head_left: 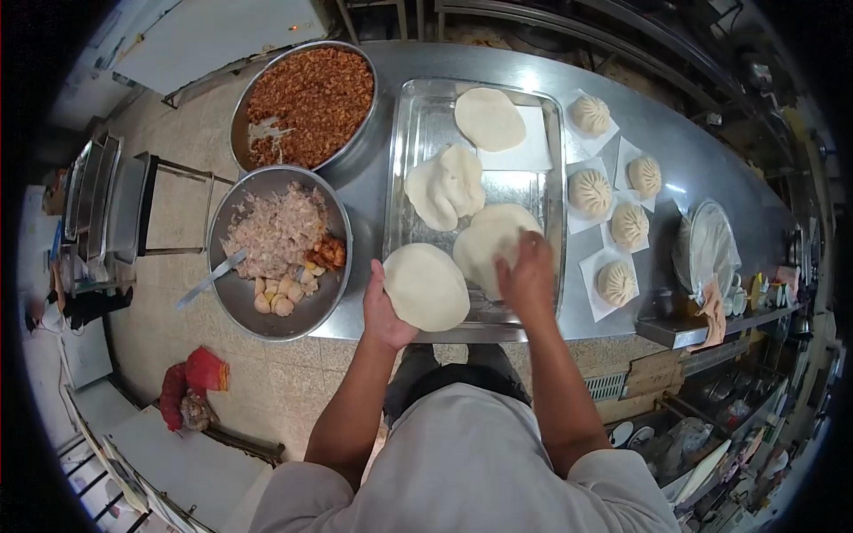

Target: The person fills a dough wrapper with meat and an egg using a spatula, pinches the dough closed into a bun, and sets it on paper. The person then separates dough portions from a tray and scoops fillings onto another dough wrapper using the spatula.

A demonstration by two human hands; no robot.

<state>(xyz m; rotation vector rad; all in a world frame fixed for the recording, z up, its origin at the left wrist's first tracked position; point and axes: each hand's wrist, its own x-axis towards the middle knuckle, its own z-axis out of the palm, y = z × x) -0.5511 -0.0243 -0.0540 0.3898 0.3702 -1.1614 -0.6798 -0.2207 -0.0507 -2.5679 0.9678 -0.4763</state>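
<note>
A flat round dough wrapper (426,287) rests on my left hand (384,313), with the thumb along its left edge. My right hand (527,274) is over the right side of another dough round (487,238) on the metal tray (393,178); its fingers are somewhat blurred and partly spread. Behind these lie a folded, rumpled dough piece (446,186) and one more flat round (490,119), which overlaps a white paper square (524,147).
To the left are a bowl of pale minced filling (275,226) with a metal utensil (213,277) and a bowl of reddish-brown filling (311,102). Several pleated buns (590,191) on papers stand right of the tray. A plastic-covered container (708,244) is farther right.
</note>
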